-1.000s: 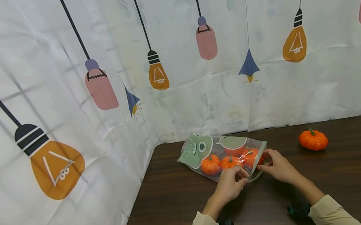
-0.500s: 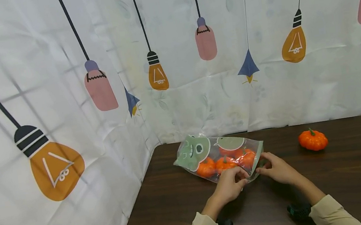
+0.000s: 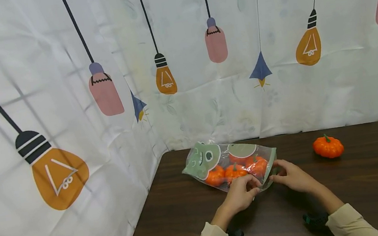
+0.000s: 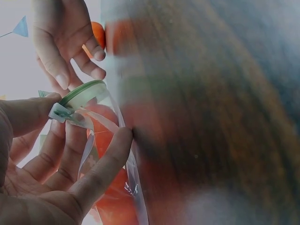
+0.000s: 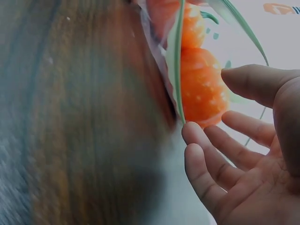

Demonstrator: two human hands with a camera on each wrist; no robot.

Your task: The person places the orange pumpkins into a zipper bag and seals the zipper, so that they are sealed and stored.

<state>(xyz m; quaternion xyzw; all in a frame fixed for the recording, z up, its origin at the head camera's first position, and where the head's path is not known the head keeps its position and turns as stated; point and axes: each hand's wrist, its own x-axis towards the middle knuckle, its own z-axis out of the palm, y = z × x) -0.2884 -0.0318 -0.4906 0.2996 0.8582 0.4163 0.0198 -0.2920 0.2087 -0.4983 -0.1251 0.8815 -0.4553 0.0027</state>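
A clear zip bag [image 3: 195,165] with a green cartoon face lies on the table, several small orange pumpkins [image 3: 234,171] inside it. My left hand [image 3: 240,194] is at the bag's near right corner. In the left wrist view its fingers pinch the white zip slider [image 4: 60,112] at the end of the green zip edge. At the bag's open right end is my right hand [image 3: 293,176]. Its thumb and fingers are spread apart around the green rim [image 5: 176,61] in the right wrist view, with fingertips right at it and nothing gripped.
Another orange pumpkin [image 3: 328,147] with a green stem sits alone at the back right of the dark wooden table [image 3: 376,184]. A white curtain [image 3: 205,107] printed with lamps hangs behind the table and along its left side.
The bag and its pumpkins have shifted slightly left, away from my right hand. Both hands have stayed almost where they were.
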